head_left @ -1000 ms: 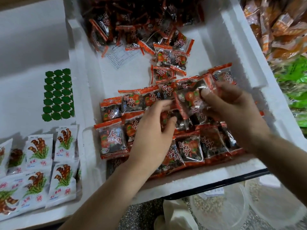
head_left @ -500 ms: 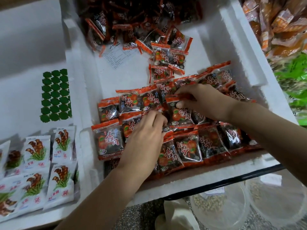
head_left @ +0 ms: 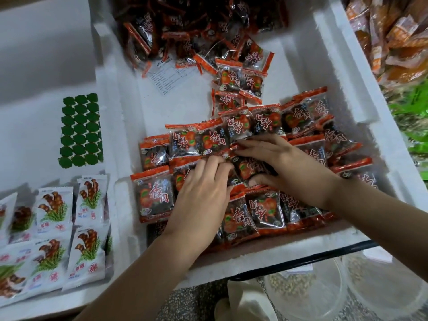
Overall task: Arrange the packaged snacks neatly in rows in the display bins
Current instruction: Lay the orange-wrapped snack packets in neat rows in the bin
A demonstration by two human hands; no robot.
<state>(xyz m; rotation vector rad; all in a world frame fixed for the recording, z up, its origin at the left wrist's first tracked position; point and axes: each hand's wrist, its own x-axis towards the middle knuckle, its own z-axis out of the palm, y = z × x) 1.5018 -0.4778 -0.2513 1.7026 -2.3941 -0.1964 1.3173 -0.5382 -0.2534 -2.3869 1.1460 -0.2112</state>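
Red-and-dark snack packets [head_left: 152,198] lie in overlapping rows at the near end of a white foam bin [head_left: 254,256]. A loose pile of the same packets [head_left: 196,26] fills the bin's far end. My right hand [head_left: 287,165] spans one packet [head_left: 247,169] in the middle row, with its fingers along the top edge and its thumb at the bottom edge, holding it down among the others. My left hand [head_left: 201,193] reaches in from the front left, and its bent fingertips press on the packets just left of that one.
The left foam bin holds white packets [head_left: 88,251] and a sheet of green stickers [head_left: 81,130]. A printed paper slip [head_left: 169,77] lies on the middle bin's floor. Orange packets [head_left: 393,38] and green ones [head_left: 412,117] fill the right bins. Clear plastic tubs [head_left: 324,295] stand below the front edge.
My right hand brought a lifted packet down into the middle row and now holds it flat there. My left hand slid forward to meet it at the packet's left edge.
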